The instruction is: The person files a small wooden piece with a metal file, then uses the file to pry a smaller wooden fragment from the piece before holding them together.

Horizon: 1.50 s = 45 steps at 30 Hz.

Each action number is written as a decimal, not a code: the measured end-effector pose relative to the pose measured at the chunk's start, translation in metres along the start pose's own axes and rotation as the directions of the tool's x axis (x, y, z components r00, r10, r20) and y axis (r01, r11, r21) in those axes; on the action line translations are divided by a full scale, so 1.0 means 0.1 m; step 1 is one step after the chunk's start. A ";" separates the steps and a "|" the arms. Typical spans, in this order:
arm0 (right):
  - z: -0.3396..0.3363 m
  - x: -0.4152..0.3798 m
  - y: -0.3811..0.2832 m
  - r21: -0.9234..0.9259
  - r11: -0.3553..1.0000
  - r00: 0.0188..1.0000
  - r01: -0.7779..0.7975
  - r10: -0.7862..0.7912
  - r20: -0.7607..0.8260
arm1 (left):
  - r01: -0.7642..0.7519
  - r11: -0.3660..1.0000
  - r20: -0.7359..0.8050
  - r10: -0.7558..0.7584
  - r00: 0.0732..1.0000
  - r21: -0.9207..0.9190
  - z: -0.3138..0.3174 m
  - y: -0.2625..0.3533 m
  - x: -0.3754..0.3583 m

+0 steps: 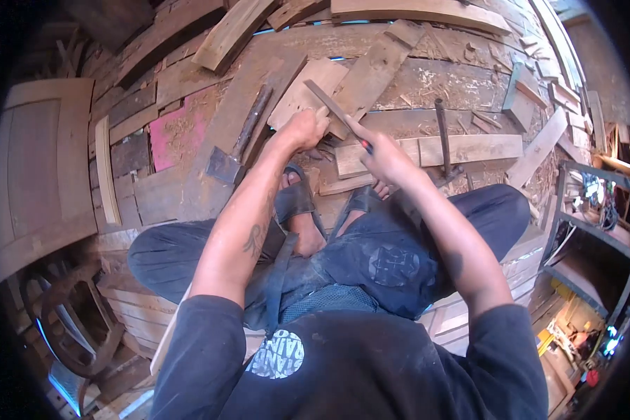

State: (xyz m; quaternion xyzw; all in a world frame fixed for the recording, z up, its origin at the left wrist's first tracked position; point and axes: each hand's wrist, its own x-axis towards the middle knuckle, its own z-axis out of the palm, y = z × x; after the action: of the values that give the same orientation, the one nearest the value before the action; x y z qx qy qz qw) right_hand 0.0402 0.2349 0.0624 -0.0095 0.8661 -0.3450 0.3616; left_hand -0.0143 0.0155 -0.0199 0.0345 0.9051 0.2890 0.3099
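Observation:
My right hand is closed around the red-and-black handle of a long, flat, file-like tool. Its narrow blade points forward and left, passing just beside my left hand. The left fingers are curled around a small wood piece, whose pale end shows at the fingertips; the rest is hidden. Beneath and ahead of that hand lies a light board, crossing other planks. To the left, an axe-like tool with a broad metal head rests on the planks. A hammer lies right of my right hand.
Sandalled feet are close below the hands. Wood blocks and shavings cover the plank floor around them. A pink sheet lies left, near a panelled door. A metal rack stands at the right.

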 end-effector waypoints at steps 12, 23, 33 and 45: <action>-0.17 -0.38 0.45 0.085 0.984 0.987 0.158 -0.159 0.011 | -0.016 1.000 0.012 0.016 1.000 0.019 0.00 -0.03 0.00; -0.05 0.45 0.23 -0.115 0.974 0.975 0.198 -0.207 -0.080 | 0.002 0.997 0.006 -0.002 1.000 0.076 0.00 0.01 0.03; -0.23 -0.28 0.39 0.264 0.964 0.988 -0.043 0.002 0.154 | 0.002 0.992 -0.064 0.007 0.998 0.125 0.07 -0.06 0.04; -0.21 -0.39 0.22 0.145 0.989 0.992 -0.021 0.003 0.123 | 0.023 1.000 0.018 -0.023 1.000 0.021 -0.12 0.06 -0.10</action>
State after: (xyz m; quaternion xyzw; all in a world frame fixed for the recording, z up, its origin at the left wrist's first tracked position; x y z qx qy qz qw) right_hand 0.0603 0.2743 0.0841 0.0010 0.8149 -0.4040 0.4157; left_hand -0.0139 0.0126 -0.0037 0.0299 0.9056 0.2757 0.3210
